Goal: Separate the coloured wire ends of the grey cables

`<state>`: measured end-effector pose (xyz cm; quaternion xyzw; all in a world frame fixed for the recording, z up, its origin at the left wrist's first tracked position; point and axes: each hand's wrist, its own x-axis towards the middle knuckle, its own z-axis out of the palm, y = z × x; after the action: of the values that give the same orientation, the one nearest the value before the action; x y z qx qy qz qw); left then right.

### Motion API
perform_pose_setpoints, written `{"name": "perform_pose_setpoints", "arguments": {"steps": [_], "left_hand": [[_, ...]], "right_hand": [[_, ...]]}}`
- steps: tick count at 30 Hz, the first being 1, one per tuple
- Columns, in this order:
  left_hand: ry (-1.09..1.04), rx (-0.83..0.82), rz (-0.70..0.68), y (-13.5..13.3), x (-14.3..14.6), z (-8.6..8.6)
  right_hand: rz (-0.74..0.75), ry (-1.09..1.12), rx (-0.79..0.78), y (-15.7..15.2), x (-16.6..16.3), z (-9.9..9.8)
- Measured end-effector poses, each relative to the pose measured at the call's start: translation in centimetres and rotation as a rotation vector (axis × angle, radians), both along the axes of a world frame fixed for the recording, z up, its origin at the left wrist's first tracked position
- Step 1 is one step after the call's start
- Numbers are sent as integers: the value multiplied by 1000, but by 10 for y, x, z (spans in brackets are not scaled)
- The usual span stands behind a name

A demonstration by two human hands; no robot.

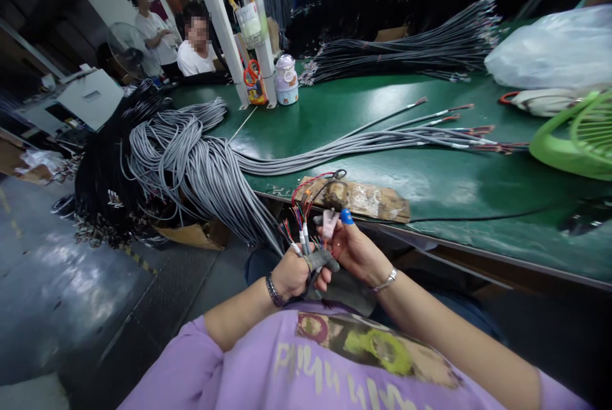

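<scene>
In front of my lap, my left hand (299, 271) is closed around several grey cables (305, 239) whose stripped ends fan upward into thin coloured wires (300, 212). A dark grey cover wraps one of its digits. Close beside the wire ends, my right hand (358, 249) has its fingers curled in. One fingertip wears a blue cap (347, 217), and another digit has a pale pinkish wrap (329, 224). Whatever those fingers pinch is too small to make out. From the left, a large bundle of grey cables (191, 161) hangs over the table edge towards my hands.
On the green table (306, 120) lie more grey cables (382, 140), a worn cardboard-like strip (368, 201) with red and black leads, and black cables (401, 53). A green fan (578, 136) and plastic bag (549, 46) stand right. Two people are at the back left.
</scene>
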<state>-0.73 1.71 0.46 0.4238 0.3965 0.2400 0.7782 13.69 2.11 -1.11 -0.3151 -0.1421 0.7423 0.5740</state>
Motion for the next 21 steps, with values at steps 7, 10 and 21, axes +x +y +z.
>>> {"name": "perform_pose_setpoints", "arguments": {"steps": [7,10,21], "left_hand": [[-5,78,33,-12,-8,-5],[-8,89,64,-14,-6,-2],[-5,56,146,-7,6,4]], "right_hand": [[39,-111,36,-3,6,5],[18,-146,50,-3,5,4],[1,-188,70,2,1,1]]}}
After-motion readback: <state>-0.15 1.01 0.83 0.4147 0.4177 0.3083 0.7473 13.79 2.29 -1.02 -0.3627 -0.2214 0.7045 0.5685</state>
